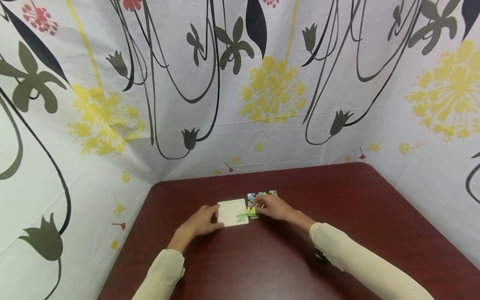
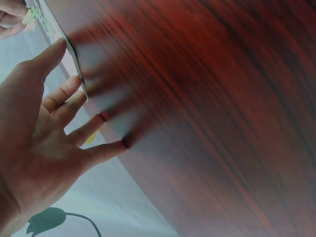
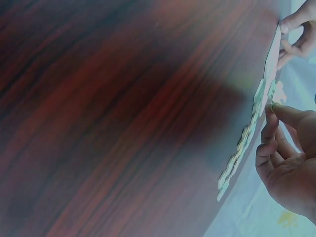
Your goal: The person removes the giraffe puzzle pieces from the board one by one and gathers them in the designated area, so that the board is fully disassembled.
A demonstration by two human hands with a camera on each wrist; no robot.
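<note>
A white, shallow-rimmed puzzle tray (image 1: 229, 211) lies on the table, with a pale green puzzle piece (image 1: 241, 218) in its lower right corner. My left hand (image 1: 202, 221) rests against the tray's left side, thumb at the near corner. In the left wrist view its fingers are spread and fairly straight, some fingertips on the tabletop. My right hand (image 1: 273, 207) pinches a yellow-green puzzle piece (image 3: 278, 93) between thumb and forefinger, by the tray's right edge. Beside and partly behind that hand lie several colourful puzzle pieces (image 1: 251, 196), seen edge-on in the right wrist view.
The dark red wooden table (image 1: 240, 258) has rounded far corners. A white flower-patterned cloth (image 1: 232, 100) hangs behind it and along both sides. Under the right sleeve shows a small black object (image 1: 321, 256), its kind unclear.
</note>
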